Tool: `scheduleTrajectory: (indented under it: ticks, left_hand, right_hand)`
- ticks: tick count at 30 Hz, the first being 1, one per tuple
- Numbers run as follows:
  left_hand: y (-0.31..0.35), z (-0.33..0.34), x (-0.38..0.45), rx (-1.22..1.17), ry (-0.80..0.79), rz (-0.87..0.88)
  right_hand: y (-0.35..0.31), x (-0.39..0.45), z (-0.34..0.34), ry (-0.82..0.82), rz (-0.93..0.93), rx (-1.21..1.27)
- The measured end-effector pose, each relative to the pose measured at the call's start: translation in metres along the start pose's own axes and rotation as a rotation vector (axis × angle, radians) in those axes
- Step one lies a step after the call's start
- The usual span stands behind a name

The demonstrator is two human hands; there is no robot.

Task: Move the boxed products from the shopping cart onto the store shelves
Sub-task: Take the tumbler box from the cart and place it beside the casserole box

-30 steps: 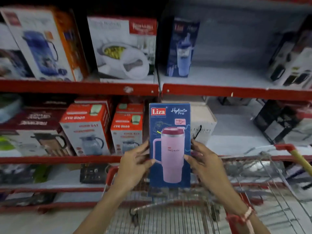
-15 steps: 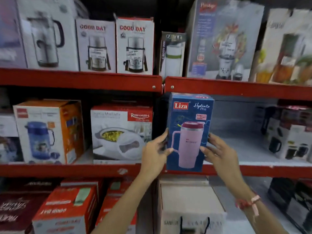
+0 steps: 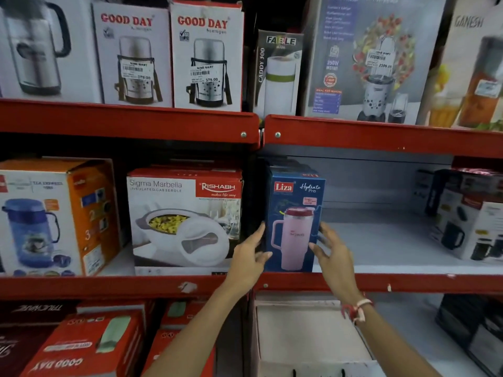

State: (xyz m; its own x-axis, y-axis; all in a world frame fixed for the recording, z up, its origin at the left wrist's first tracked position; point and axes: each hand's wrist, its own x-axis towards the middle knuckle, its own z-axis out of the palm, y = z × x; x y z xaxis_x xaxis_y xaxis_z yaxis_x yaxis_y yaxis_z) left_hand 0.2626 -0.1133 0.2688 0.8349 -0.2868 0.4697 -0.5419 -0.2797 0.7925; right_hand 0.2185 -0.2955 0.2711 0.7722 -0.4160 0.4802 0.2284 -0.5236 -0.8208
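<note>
A blue Liza Hydrate Pro box [image 3: 295, 202] with a pink tumbler pictured on it stands upright on the middle red shelf [image 3: 408, 281], at the left end of the right bay. Another dark box stands right behind it. My left hand [image 3: 249, 262] is at the box's lower left edge and my right hand [image 3: 333, 257] at its lower right edge. Both have their fingers spread, with the thumbs just at the front corners. The shopping cart is out of view.
A white Rishabh casserole box [image 3: 185, 219] stands just left of the blue box, past the shelf divider. Black mug boxes [image 3: 468, 213] sit at the shelf's right end, with bare grey shelf between. A white carton [image 3: 304, 330] sits on the shelf below.
The blue box went from over the cart up to the middle shelf and now rests on it. My fingers have loosened and spread off its sides.
</note>
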Motion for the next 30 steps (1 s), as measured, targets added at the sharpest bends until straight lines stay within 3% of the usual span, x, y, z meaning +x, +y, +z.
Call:
scheduleTrajectory:
  ticks: [2, 4, 7, 9, 13, 17, 28, 30]
  left_hand:
    - [0.003, -0.019, -0.014, -0.002, 0.035, 0.095]
    - [0.005, -0.047, -0.029, 0.124, 0.227, 0.26]
    - [-0.003, -0.099, -0.043, 0.235, 0.602, 0.387]
    - [-0.012, -0.129, -0.048, 0.243, 0.749, 0.291]
    - [-0.028, -0.16, -0.055, 0.05, 0.56, -0.054]
    - [-0.037, -0.174, -0.069, -0.08, 0.372, -0.135]
    - [-0.036, -0.179, -0.085, -0.052, 0.35, -0.17]
    - [-0.033, -0.169, -0.085, 0.024, 0.45, -0.133]
  right_hand:
    - [-0.015, -0.012, 0.01, 0.16, -0.099, -0.091]
    - [-0.035, -0.024, 0.024, 0.242, -0.271, -0.059]
    - [-0.062, -0.038, 0.05, -0.038, -0.338, 0.055]
    - [-0.073, -0.044, 0.071, -0.275, -0.222, 0.152]
    - [-0.084, -0.057, 0.104, -0.521, -0.002, 0.186]
    - [-0.088, -0.068, 0.11, -0.435, 0.023, 0.175]
    - [-0.086, -0.074, 0.1, -0.404, -0.022, 0.121]
    - [-0.084, -0.068, 0.089, -0.346, -0.022, 0.189]
